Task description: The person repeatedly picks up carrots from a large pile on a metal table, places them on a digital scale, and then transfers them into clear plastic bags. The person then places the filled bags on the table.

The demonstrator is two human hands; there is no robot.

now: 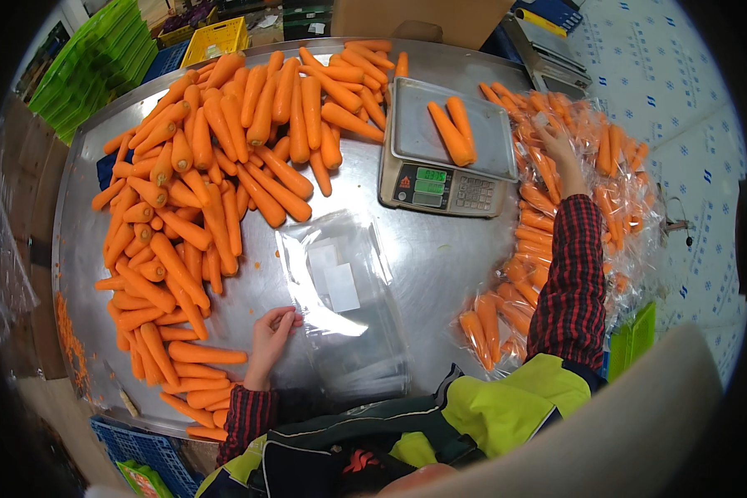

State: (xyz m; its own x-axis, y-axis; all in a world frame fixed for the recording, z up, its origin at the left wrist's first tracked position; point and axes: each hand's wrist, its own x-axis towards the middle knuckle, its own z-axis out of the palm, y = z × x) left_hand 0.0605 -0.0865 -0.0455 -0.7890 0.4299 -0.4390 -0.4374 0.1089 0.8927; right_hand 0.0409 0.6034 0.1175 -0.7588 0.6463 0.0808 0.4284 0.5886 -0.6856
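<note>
My left hand (274,339) is at the left edge of a stack of clear plastic bags (373,317), its fingers bent and close together; whether it pinches a bag edge is unclear. White labels (342,287) show on the stack. My right hand (559,146) reaches over the bagged carrots (538,199) right of the scale, fingers on a bag; its grip is partly hidden. Two loose carrots (451,137) lie on the metal pan of the digital scale (445,187), whose display is lit. Left of the bags spreads a large heap of loose carrots (187,230).
The steel table (436,261) has a raised rim. A knife (126,398) lies near its lower left corner, by orange scraps (71,342). Green crates (93,68) and a yellow crate (216,41) stand beyond the table; a cardboard box (380,18) is behind it.
</note>
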